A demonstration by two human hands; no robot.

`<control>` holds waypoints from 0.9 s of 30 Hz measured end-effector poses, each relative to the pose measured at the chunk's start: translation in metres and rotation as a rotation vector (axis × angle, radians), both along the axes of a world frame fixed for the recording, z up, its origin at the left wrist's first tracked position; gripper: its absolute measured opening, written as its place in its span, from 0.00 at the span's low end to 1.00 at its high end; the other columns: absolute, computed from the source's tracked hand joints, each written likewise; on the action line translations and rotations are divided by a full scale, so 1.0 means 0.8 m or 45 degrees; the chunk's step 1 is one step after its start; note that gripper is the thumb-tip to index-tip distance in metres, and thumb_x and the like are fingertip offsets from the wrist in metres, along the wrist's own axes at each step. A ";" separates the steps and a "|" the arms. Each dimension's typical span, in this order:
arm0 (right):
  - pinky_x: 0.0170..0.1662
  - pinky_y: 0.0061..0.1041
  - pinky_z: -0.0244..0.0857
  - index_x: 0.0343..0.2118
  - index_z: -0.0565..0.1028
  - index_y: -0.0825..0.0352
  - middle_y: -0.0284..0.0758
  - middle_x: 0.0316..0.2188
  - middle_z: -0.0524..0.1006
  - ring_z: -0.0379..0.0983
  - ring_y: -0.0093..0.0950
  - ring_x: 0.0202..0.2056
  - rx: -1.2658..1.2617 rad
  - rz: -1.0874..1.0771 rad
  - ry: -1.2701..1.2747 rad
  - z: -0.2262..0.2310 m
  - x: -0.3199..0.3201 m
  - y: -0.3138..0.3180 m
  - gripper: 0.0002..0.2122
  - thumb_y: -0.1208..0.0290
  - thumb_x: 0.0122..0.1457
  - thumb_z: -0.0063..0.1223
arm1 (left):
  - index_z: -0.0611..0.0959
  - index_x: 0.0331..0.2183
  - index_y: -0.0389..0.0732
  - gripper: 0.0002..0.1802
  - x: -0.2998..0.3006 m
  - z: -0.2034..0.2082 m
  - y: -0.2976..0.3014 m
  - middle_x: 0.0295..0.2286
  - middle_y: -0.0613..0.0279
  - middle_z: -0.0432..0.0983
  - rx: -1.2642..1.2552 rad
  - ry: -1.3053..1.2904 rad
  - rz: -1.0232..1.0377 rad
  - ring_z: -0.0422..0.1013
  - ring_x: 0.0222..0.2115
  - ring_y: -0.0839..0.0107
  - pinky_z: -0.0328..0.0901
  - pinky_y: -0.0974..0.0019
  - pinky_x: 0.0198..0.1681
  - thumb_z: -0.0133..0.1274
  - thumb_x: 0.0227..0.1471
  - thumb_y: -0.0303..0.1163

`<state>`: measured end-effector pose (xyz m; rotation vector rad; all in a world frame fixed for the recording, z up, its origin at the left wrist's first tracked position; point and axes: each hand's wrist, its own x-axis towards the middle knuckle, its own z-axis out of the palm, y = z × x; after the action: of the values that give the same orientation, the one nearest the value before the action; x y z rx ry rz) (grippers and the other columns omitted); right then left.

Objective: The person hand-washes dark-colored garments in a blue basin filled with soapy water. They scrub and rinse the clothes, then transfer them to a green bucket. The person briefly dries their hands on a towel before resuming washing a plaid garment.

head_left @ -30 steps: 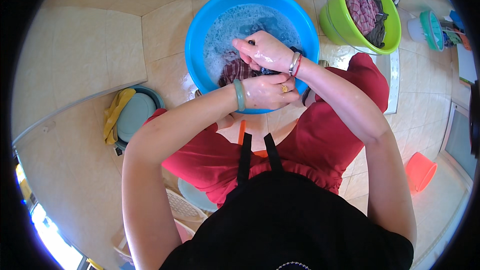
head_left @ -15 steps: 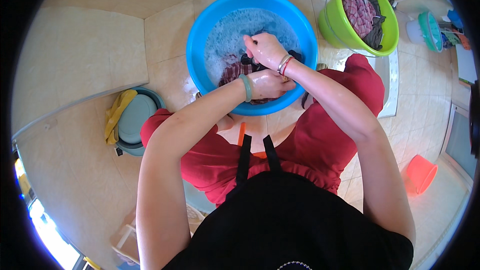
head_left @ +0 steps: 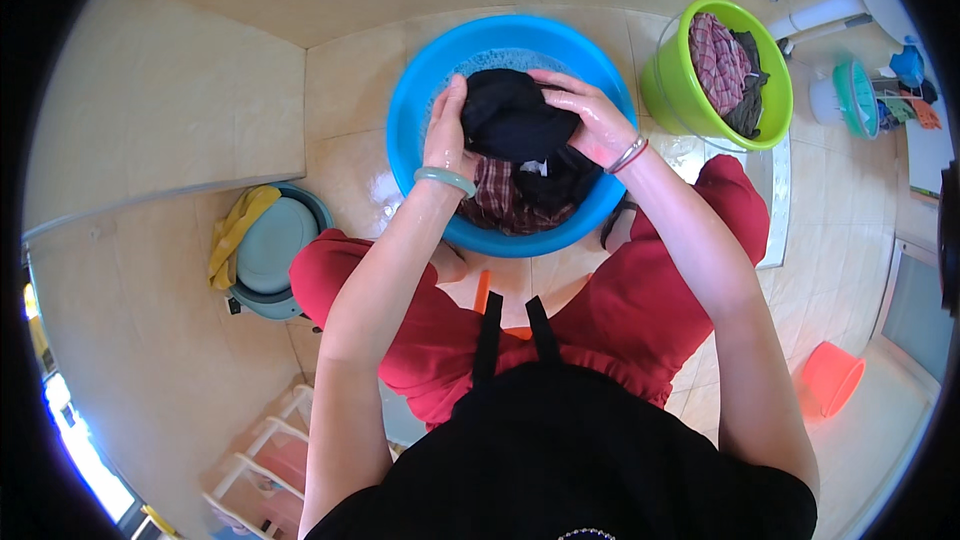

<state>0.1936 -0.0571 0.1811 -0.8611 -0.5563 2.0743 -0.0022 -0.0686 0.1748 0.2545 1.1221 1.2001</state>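
Observation:
A bunched black garment [head_left: 515,112] is lifted over the blue basin [head_left: 397,105], gripped from both sides. On its left edge my left hand [head_left: 447,135] holds it, a pale green bangle at the wrist. My right hand [head_left: 597,125] grasps the opposite edge, its fingers partly hidden behind the cloth. Below, inside the basin, lie a dark red plaid garment [head_left: 505,205] and more black cloth [head_left: 570,180] with a small white patch on it. Soapy water [head_left: 510,60] shows at the basin's far side.
A lime green bucket [head_left: 672,90] with plaid and dark clothes stands right of the basin. At left are stacked blue-grey basins [head_left: 275,250] with a yellow cloth [head_left: 240,230]. A white rack [head_left: 260,455] sits lower left, an orange-pink bucket [head_left: 833,380] lower right.
My hands have moved apart from their crossed position low in the basin. The black garment has come up between them and now covers much of the suds. The view has shifted slightly.

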 end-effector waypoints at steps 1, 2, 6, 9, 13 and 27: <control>0.53 0.32 0.64 0.53 0.70 0.66 0.37 0.50 0.71 0.67 0.30 0.52 0.042 0.049 -0.082 0.007 0.001 -0.001 0.17 0.68 0.61 0.48 | 0.71 0.51 0.46 0.25 -0.007 -0.002 0.007 0.46 0.61 0.69 -0.119 -0.182 -0.016 0.67 0.46 0.69 0.64 0.66 0.48 0.57 0.53 0.42; 0.45 0.32 0.68 0.53 0.70 0.63 0.33 0.49 0.72 0.67 0.28 0.52 0.022 0.031 -0.228 0.005 0.003 -0.001 0.24 0.57 0.57 0.56 | 0.71 0.51 0.46 0.25 -0.009 -0.005 0.008 0.46 0.61 0.69 -0.083 -0.145 -0.029 0.67 0.46 0.68 0.64 0.66 0.49 0.57 0.53 0.41; 0.47 0.38 0.64 0.57 0.65 0.65 0.35 0.51 0.70 0.65 0.30 0.53 -0.052 0.274 -0.577 0.046 0.001 -0.006 0.35 0.50 0.50 0.61 | 0.71 0.52 0.45 0.26 0.001 0.029 -0.009 0.46 0.61 0.69 0.137 0.111 -0.189 0.64 0.49 0.67 0.61 0.65 0.52 0.57 0.52 0.37; 0.47 0.40 0.64 0.55 0.66 0.68 0.38 0.51 0.69 0.65 0.30 0.53 0.037 0.370 -0.566 0.021 0.003 -0.006 0.34 0.53 0.49 0.63 | 0.69 0.55 0.42 0.29 0.008 0.042 -0.017 0.49 0.59 0.68 0.229 0.164 -0.347 0.62 0.52 0.66 0.57 0.65 0.55 0.57 0.52 0.37; 0.45 0.28 0.67 0.47 0.69 0.67 0.35 0.39 0.75 0.71 0.26 0.43 0.319 0.030 -0.484 0.020 0.003 0.002 0.20 0.70 0.52 0.60 | 0.68 0.55 0.39 0.36 -0.011 0.024 -0.022 0.51 0.55 0.67 0.249 0.160 -0.561 0.62 0.51 0.66 0.56 0.66 0.55 0.59 0.50 0.46; 0.48 0.27 0.67 0.45 0.70 0.68 0.32 0.40 0.75 0.71 0.26 0.45 0.263 -0.250 -0.238 0.047 0.071 0.017 0.19 0.82 0.47 0.54 | 0.73 0.51 0.38 0.27 -0.021 0.029 -0.012 0.45 0.57 0.75 -0.006 0.004 -0.461 0.70 0.47 0.64 0.63 0.62 0.52 0.59 0.49 0.32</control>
<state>0.2505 -0.0434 0.2190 -0.9520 -0.7418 1.7368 -0.0188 -0.0785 0.1979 0.4365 1.0285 0.8753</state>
